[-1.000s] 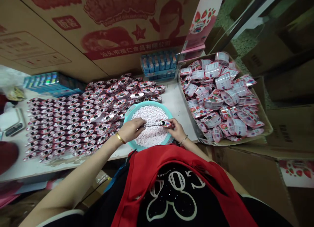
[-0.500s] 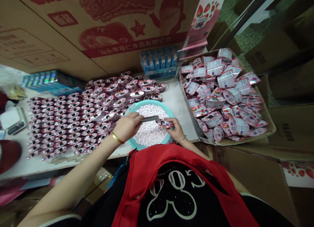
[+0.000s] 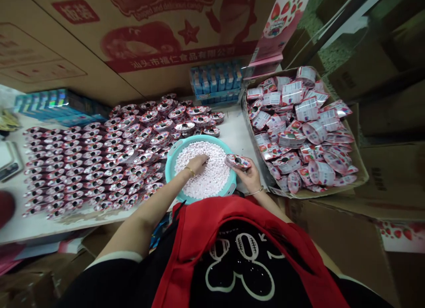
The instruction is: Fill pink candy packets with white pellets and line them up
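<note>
My left hand [image 3: 198, 164] reaches down into the small white candies [image 3: 204, 186] in a turquoise basin [image 3: 170, 166]. Its fingers are curled together, and a small dark bit shows by the fingertips; what they hold is hidden among the candies. At the basin's right rim, my right hand [image 3: 250, 177] is closed around an oval red-and-white packet [image 3: 237, 161] with a dark round hole in its upper face. The packet is held tilted, slightly above the rim.
Rows of similar packets [image 3: 89, 166] stand left of the basin. A carton [image 3: 363, 177] heaped with loose packets [image 3: 299, 135] sits on the right. Blue boxes [image 3: 215, 82] and more blue boxes [image 3: 59, 106] line the back, before a large printed carton [image 3: 146, 46].
My left hand has left the packet and dipped into the candies; the grey scoop-like tool it held no longer shows plainly. My right hand moved the packet slightly right.
</note>
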`<state>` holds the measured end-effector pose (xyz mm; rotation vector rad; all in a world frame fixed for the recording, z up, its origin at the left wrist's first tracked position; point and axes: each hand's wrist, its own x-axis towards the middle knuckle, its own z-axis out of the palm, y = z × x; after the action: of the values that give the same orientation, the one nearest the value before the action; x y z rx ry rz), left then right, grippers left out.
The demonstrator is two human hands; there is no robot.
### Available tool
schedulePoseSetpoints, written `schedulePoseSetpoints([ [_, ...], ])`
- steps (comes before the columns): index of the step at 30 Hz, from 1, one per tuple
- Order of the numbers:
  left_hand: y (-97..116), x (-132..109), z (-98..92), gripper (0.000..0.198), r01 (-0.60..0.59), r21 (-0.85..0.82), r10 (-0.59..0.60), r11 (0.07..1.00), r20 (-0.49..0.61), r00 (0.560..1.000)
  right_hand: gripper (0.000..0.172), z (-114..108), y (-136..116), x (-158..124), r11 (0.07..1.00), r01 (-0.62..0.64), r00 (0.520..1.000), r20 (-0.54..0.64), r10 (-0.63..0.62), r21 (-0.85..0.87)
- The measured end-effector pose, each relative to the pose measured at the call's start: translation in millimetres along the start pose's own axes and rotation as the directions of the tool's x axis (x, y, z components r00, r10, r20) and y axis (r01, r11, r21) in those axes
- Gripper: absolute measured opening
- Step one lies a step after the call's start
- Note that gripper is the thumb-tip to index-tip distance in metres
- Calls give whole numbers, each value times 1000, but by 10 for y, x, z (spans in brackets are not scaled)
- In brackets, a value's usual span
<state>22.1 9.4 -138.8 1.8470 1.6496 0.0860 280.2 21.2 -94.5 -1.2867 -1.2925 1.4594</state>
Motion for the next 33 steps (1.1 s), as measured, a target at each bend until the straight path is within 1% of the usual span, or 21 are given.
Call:
schedulePoseSetpoints([
  [3, -12, -41, 38, 32, -30, -79, 31, 996, 7, 1000, 48, -34, -20, -14, 1000, -12, 998, -54, 11, 0],
  [6, -28, -192, -35, 30, -54, -163, 55, 985, -2, 999, 44, -73, -22, -20, 1000, 11, 997, -80, -13, -26],
  [9, 8, -389, -239, 30, -101, -252, 92, 963, -47, 995, 40, -92, -21, -18, 994, 50, 995, -76, -58, -100],
  [11, 66, -523, -433, 29, -139, -256, 125, 957, -73, 990, 35, -81, -30, -11, 978, 94, 993, -52, -106, -187],
  [15, 259, -729, -845, 28, -213, -161, 200, 964, -95, 975, 28, 4, -52, 19, 914, 221, 975, 70, -209, -339],
  [18, 462, -800, -1084, 24, -224, -44, 222, 974, -52, 974, 33, 102, -51, 37, 872, 314, 948, 176, -265, -375],
  [20, 608, -815, -1193, 20, -192, 50, 192, 980, -7, 981, 38, 165, -46, 37, 855, 351, 933, 220, -285, -381],
  [24, 880, -814, -1299, 15, -100, 237, 91, 966, 51, 995, 41, 261, -33, 16, 846, 370, 923, 258, -286, -385],
  [27, 1064, -814, -1310, 16, -58, 350, 42, 935, 52, 998, 39, 302, -14, -3, 838, 389, 915, 268, -302, -384],
  [30, 1230, -824, -1323, 23, -54, 399, 45, 915, 32, 998, 40, 319, 13, -15, 846, 388, 914, 269, -303, -367],
  [33, 1333, -845, -1372, 25, -69, 426, 60, 902, 36, 998, 38, 326, 37, -23, 874, 363, 921, 266, -284, -323],
])
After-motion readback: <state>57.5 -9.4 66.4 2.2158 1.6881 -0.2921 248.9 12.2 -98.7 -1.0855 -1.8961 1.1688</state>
